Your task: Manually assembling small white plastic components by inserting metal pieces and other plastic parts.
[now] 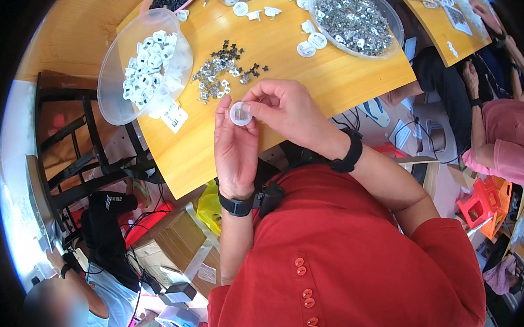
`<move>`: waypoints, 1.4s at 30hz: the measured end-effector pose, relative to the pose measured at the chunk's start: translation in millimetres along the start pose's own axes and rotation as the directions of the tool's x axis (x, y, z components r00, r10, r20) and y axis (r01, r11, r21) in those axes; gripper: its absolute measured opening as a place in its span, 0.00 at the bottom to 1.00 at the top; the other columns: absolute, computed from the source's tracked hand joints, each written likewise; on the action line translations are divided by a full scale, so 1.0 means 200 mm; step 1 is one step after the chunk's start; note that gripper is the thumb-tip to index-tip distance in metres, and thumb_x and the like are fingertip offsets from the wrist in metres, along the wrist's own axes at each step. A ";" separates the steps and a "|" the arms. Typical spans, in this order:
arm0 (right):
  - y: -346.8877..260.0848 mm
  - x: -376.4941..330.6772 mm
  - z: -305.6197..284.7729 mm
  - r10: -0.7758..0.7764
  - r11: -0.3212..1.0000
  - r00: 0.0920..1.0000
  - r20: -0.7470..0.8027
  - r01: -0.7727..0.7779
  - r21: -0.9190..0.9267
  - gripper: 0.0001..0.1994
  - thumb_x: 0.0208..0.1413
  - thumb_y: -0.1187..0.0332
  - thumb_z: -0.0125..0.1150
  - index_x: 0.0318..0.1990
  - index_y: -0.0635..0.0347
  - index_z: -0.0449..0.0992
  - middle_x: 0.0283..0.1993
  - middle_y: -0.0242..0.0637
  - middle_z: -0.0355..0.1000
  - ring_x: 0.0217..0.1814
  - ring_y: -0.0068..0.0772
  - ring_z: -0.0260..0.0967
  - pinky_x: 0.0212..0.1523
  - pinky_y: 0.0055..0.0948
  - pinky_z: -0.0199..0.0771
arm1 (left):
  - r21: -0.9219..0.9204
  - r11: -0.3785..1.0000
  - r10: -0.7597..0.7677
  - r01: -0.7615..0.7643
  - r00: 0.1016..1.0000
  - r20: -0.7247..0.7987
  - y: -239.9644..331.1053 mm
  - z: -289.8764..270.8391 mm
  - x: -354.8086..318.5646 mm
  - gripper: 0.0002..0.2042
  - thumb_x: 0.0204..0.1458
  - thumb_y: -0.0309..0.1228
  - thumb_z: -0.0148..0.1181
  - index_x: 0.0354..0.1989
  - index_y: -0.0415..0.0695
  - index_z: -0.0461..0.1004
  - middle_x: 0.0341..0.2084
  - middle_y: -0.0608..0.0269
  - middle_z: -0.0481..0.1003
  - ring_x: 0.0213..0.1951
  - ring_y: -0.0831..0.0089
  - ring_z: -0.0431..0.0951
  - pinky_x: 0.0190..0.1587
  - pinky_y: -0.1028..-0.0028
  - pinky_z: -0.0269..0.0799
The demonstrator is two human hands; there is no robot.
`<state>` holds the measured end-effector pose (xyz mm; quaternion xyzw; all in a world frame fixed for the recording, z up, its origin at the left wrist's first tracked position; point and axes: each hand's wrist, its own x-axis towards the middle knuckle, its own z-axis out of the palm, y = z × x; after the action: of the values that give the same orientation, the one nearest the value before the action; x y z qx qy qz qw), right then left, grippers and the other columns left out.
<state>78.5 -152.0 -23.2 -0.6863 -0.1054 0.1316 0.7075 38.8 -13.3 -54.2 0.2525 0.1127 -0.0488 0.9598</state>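
Observation:
Above the table's near edge, my left hand (235, 144) holds a small round white plastic piece (240, 114) between its fingertips. From the right, my right hand (289, 110) has its thumb and bent fingers on the same piece, the thumb at its upper edge. What lies under that thumb is hidden. Just beyond my hands is a loose pile of small silvery metal parts (212, 80), with little black cross-shaped parts (228, 51) mixed in and scattered to its right.
A clear tub (107, 100) of white plastic parts overhangs the wooden table's (179, 162) left edge. At the back right sits a clear bowl (398, 29) of metal parts, with white round pieces (306, 48) beside it. A black chair (88, 128) stands left; other people sit at both sides.

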 end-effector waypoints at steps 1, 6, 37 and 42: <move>0.03 0.02 0.01 0.038 0.995 0.999 -0.004 -0.038 0.089 0.07 0.55 0.73 0.58 0.37 0.68 0.74 0.28 0.31 0.73 0.29 0.15 0.70 0.30 0.16 0.70 | 0.027 1.000 0.014 -0.013 1.000 -0.027 0.00 0.00 0.01 0.17 0.59 0.32 0.50 0.55 0.43 0.60 0.43 0.63 0.69 0.44 0.74 0.69 0.48 0.75 0.65; 0.04 0.05 0.04 0.106 0.969 0.992 -0.064 -0.089 0.230 0.06 0.56 0.74 0.57 0.36 0.69 0.73 0.29 0.32 0.73 0.29 0.17 0.70 0.30 0.16 0.71 | 0.102 0.995 -0.015 0.015 1.000 0.001 0.02 0.04 0.01 0.17 0.60 0.34 0.47 0.55 0.43 0.60 0.43 0.65 0.69 0.43 0.75 0.68 0.49 0.74 0.62; 0.05 -0.03 0.14 -0.313 0.928 0.920 -0.234 0.244 -0.282 0.03 0.52 0.74 0.54 0.29 0.63 0.67 0.26 0.47 0.66 0.29 0.51 0.67 0.27 0.37 0.66 | 0.230 0.971 0.094 -0.070 0.991 -0.094 0.00 -0.02 0.01 0.11 0.58 0.28 0.47 0.48 0.42 0.67 0.41 0.64 0.71 0.48 0.71 0.69 0.54 0.71 0.63; 0.04 -0.06 0.14 -0.346 0.911 0.909 -0.232 0.266 -0.316 0.03 0.51 0.74 0.58 0.32 0.64 0.71 0.28 0.44 0.70 0.29 0.43 0.71 0.28 0.32 0.68 | 0.329 0.941 0.128 -0.084 0.985 -0.116 0.01 0.06 -0.05 0.09 0.57 0.27 0.47 0.46 0.42 0.67 0.39 0.65 0.71 0.44 0.74 0.70 0.49 0.73 0.64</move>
<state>57.1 -129.8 -29.6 -0.7647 -0.1278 -0.0975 0.6240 32.3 -16.5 -41.2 0.4145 0.1544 0.0025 0.8968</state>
